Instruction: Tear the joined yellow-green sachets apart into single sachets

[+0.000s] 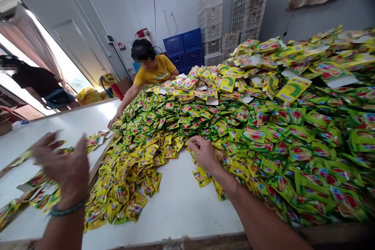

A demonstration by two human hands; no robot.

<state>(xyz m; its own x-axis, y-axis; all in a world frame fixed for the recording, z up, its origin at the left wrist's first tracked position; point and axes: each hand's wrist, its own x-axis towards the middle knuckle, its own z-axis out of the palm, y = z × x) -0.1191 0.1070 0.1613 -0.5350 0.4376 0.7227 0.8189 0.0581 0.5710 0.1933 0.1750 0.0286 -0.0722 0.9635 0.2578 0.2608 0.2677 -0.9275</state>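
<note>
Head view: left hand [66, 166] spread, empty; right hand [204, 153] curled, hold unclear; yellow packets [118, 193] between hands.

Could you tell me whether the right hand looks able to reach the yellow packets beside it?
Probably yes: the right hand is beside the yellow packets, and nothing visible stands between.

Green sachets [303, 152] and yellow sachets [117, 193] heaped on white bench [181, 211]; cartons [228, 82] far right. Right hand [203, 151] at heap, fingers curled; left hand [66, 164] blurred, fingers spread.
</note>
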